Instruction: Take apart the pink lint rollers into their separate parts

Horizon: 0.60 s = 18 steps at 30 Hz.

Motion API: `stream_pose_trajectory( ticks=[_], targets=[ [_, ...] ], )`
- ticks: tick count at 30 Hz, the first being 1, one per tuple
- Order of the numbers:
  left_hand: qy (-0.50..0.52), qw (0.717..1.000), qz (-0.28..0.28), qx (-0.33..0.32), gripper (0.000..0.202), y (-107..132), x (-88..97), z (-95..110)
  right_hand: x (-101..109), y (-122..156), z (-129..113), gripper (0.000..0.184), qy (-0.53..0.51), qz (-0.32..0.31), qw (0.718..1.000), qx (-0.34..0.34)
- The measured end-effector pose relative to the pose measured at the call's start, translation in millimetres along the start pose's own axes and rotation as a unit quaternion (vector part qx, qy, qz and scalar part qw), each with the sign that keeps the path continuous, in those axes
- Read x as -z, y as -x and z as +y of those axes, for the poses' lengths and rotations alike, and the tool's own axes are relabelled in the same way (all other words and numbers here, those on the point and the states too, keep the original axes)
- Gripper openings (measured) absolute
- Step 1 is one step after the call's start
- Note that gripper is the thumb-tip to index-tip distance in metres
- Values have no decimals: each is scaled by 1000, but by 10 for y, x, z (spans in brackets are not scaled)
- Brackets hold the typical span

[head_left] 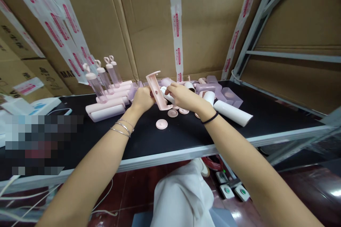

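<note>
My left hand [142, 100] is closed around a pink plastic bracket-shaped frame [157, 90], holding it tilted above the black tabletop [170, 134]. My right hand [179, 95] is closed on a white roll [165, 94] and presses it against the frame. Silver bangles circle my left wrist and a black band my right. Under the hands lie three pink round caps, the nearest one [161, 124] in front.
Finished pink rollers [106, 108] lie at the left, with clear handled tubes [97, 81] standing behind them. A white roll [232, 112], pale purple covers [230, 96] and more parts sit at the right. Cardboard boxes wall the back; a metal rack post [255, 25] rises at right.
</note>
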<state>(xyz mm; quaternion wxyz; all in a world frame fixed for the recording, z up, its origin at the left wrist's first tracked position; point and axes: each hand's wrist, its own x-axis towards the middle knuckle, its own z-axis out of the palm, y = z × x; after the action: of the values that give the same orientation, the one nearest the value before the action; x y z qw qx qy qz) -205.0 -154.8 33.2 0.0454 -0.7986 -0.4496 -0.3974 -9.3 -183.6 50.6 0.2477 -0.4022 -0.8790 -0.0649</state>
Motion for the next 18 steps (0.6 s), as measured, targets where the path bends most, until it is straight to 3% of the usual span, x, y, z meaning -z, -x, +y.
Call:
stream_pose_trajectory(
  ticks=[5, 10, 14, 18],
  targets=[
    [28, 997, 52, -57, 27, 13, -26, -52, 71, 8, -44, 29, -76, 39, 996, 25],
    [34, 994, 77, -67, 23, 38, -12, -30, 74, -9, -43, 27, -112, 91, 989, 37],
    [24, 993, 98, -65, 20, 40, -7, -36, 87, 3, -56, 27, -110, 76, 989, 66],
    [16, 992, 121, -44, 18, 24, -20, -70, 136, 45, -94, 29, -93, 52, 994, 28]
  ],
)
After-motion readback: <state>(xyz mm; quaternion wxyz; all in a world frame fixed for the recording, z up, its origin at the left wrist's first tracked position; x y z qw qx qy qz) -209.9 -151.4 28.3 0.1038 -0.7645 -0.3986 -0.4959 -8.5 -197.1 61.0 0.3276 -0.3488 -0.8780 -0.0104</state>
